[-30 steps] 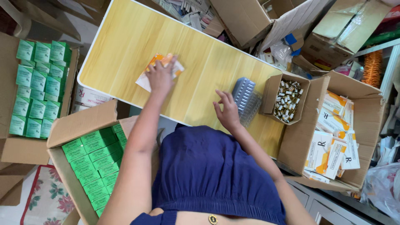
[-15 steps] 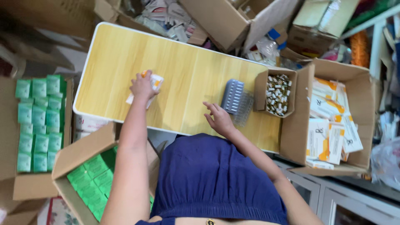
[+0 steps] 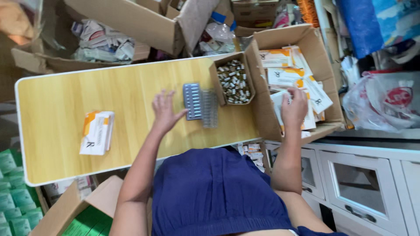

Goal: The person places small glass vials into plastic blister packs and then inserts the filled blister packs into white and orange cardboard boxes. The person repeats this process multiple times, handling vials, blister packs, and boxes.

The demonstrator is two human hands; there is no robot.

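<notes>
Yellow wood-grain table [image 3: 131, 87] below me: my left hand [image 3: 165, 110], fingers spread, touches the grey ribbed tray stack [image 3: 192, 101]; my right hand [image 3: 294, 108] rests fingers-down on white-and-orange cartons [image 3: 284, 76] inside the cardboard box [image 3: 262, 109].

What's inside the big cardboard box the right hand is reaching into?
The big cardboard box holds flat white-and-orange cartons, lying loosely stacked and overlapping. The right hand rests on them and covers part of one. The lower layers and the box floor are hidden.
</notes>
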